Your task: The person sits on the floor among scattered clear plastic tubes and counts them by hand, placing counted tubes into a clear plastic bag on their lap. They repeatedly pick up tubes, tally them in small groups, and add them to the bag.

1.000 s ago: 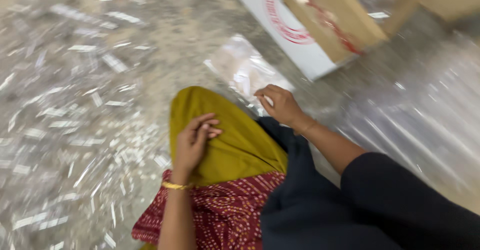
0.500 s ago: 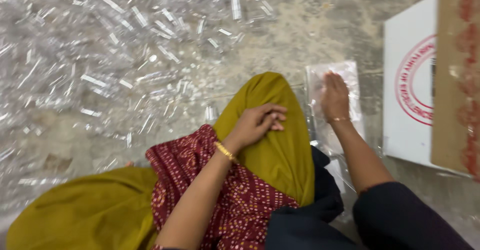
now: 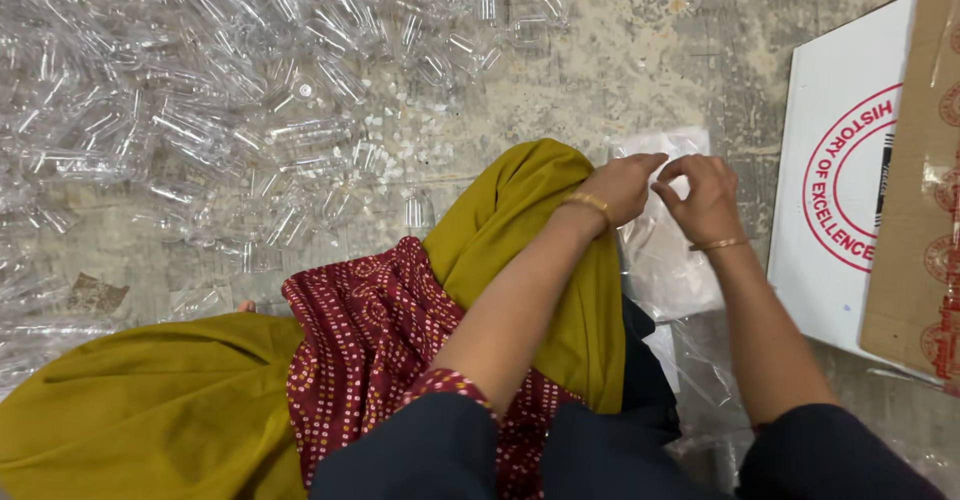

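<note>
1. Head view looked down at you sitting on the concrete floor [image 3: 620, 50], with your knees covered by mustard-yellow cloth [image 3: 530, 220] and a dark red dotted cloth [image 3: 370, 330].
2. Your left hand [image 3: 622, 186] and your right hand [image 3: 703, 198] were close together, right of the middle of the scene, just past the raised yellow knee.
3. Both hands were at the far edge of a clear plastic bag [image 3: 668, 260] that lay flat on the floor between the knee and the white box.
4. The fingers of your left hand were bent together and pinched on the top edge of the bag; a gold bangle [image 3: 588, 201] was on that wrist.
5. The fingers of your right hand were also curled together and pinched on the same edge, just beside the left fingertips; a thin bangle [image 3: 718, 245] was on that wrist.
6. I cannot tell if the bag mouth was open or closed between your fingers.
7. A large heap of small clear plastic bottles [image 3: 230, 90] covered the far left part of the floor, well apart from your hands.
8. A white box with a red round print [image 3: 830, 250] lay at the right, near the bag, and a brown cardboard flap [image 3: 920, 210] lay over its right side.
</note>
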A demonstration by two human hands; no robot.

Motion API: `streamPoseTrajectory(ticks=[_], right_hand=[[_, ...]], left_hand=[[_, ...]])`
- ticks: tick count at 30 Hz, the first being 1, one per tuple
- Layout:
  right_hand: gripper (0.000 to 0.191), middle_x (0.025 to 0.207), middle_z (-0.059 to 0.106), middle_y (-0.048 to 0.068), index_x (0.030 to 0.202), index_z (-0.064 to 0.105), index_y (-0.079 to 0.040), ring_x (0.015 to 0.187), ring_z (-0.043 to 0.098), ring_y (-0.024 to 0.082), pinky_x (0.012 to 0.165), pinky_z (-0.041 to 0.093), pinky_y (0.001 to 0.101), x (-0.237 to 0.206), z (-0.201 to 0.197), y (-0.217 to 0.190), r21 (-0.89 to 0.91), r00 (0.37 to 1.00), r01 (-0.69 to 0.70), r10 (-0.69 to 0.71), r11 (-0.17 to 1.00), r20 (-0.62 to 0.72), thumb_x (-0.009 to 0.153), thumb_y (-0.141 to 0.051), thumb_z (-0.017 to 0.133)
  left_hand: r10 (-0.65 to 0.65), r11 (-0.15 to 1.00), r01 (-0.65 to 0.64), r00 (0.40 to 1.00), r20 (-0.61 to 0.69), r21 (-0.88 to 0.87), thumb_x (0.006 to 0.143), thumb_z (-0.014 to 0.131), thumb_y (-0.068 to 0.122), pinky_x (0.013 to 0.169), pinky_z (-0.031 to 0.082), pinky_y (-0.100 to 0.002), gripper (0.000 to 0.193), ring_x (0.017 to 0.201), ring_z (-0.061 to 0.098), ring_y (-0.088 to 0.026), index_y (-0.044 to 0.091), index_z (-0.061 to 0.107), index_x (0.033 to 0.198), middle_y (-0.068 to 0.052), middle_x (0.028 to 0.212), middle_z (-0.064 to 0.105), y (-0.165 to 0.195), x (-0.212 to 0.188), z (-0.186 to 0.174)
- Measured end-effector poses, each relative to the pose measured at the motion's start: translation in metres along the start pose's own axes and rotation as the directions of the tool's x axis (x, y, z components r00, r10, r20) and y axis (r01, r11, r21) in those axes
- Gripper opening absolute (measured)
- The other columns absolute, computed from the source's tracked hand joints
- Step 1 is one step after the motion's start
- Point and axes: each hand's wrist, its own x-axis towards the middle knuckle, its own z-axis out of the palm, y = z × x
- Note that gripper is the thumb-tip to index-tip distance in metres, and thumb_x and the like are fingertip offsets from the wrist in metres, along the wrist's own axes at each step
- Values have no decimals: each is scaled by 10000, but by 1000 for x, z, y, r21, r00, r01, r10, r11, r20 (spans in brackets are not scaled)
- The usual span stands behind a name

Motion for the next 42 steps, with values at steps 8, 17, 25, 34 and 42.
streamPoseTrajectory(ticks=[8, 17, 25, 34, 42], right_hand=[[203, 1044, 763, 31, 1134, 698, -115, 1037, 718, 228, 775, 504, 425, 45, -23, 17, 275, 820, -459, 284, 845, 498, 954, -207, 683], [779, 1611, 305, 19, 1485, 416, -403, 1483, 325, 298, 1161, 222, 714, 103, 15, -19, -222, 568, 17, 173, 975, 805, 794, -284, 754], [572, 1523, 443, 89, 1445, 476, -289, 1437, 409, 342, 1092, 412, 664, 100, 23, -48, -385, 513, -4, 332, 923, 791, 912, -397, 655], [849, 1628, 364, 45, 1563, 398, -297, 1466, 393, 321, 1046, 525, 579, 61, 38, -35, -508, 481, 363, 310, 781, 820, 799, -241, 764], [958, 1450, 504, 184, 1503, 461, -124, 1326, 488, 397, 1078, 471, 539, 8, 23, -15, -293, 569, 298, 77, 908, 818, 694, -428, 874]], left_hand=[[-142, 974, 141, 990, -9, 177, 920, 597, 112, 909, 546, -466, 188, 1025, 670, -386, 82, 712, 1065, -180, 1139, 643, -10, 15, 12], [-171, 941, 132, 980, 99, 313, 877, 584, 43, 900, 574, -464, 235, 1043, 711, -364, 62, 712, 1073, -213, 1123, 721, -12, 15, 13], [-157, 943, 120, 983, 97, 311, 850, 615, 60, 840, 581, -477, 338, 1004, 705, -396, 39, 577, 1185, -225, 1154, 686, 15, -12, -22], [159, 915, -84, 974, -162, 395, 850, 622, 48, 845, 573, -476, 370, 1018, 694, -396, 64, 513, 1203, -197, 1138, 686, 35, -26, -116], [97, 977, -4, 899, -427, 213, 1032, 567, 151, 686, 595, -384, 118, 794, 776, -249, 52, 517, 1071, -90, 863, 761, 59, -169, -346]])
